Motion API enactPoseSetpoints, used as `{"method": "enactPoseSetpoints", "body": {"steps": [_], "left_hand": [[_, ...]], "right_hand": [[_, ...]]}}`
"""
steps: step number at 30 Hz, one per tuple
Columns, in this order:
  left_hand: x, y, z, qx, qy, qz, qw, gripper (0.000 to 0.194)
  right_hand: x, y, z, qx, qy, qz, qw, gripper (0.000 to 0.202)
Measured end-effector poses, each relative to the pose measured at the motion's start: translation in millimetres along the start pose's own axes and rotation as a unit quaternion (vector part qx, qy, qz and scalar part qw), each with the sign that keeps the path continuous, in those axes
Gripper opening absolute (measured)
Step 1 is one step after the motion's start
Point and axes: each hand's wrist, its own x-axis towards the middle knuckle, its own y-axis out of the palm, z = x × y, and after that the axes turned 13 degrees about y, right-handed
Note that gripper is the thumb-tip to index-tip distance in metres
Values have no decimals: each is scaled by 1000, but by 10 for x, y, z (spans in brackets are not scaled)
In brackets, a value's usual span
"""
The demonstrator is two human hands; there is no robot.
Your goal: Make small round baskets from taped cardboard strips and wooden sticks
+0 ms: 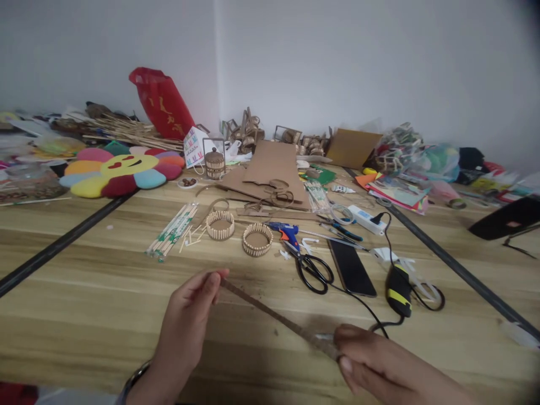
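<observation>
A narrow brown cardboard strip stretches slantwise between my hands, above the near part of the table. My left hand pinches its far end between thumb and fingers. At the nearer, lower end, my right hand is closed round the strip. Something small and shiny shows beside the right fingertips, too blurred to name. Beyond the hands stand two round stick-walled rings, one ring on the left and another ring on the right. A blue glue gun and black-handled scissors lie just right of them.
Packed wooden sticks lie left of the rings. To the right are a phone, a power strip and a black-yellow tool with cords. Cardboard sheets, a flower cushion and a lidded stick pot sit farther back.
</observation>
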Motion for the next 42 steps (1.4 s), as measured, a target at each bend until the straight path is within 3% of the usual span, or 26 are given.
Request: {"method": "enactPoseSetpoints", "body": {"steps": [4,9,11,15,17,20,23,26,29,34,42], "left_hand": [[-94,-100,52,97,53,67,992,28],[-298,-165,288,242,229,180,926,17],[-383,-176,432,293,284,190,893,22],[-517,-180,588,395,326,212,832,29],[-556,-174,575,434,338,221,805,29],[-583,-158,526,485,363,214,766,28],[-583,-140,528,494,393,237,738,31],[-570,-133,570,474,413,270,729,37],[-564,-146,596,454,426,253,740,37],[-590,-160,602,474,417,158,759,32],[-544,-149,554,470,435,179,747,35]], "right_hand": [[-157,-69,-130,-19,85,10,996,43],[-91,-84,-214,-65,119,-12,991,49],[-31,-92,-293,-97,119,-73,986,47],[37,-88,-369,-156,83,-263,949,37],[71,-18,-281,-147,56,-300,941,32],[189,201,-44,-76,41,-294,952,35],[394,458,142,-3,10,-235,972,35],[615,647,188,50,-29,-200,978,36],[789,761,160,60,-73,-183,979,36],[918,909,136,-55,-154,-216,963,32],[928,1090,124,-175,-259,-238,920,27]]}}
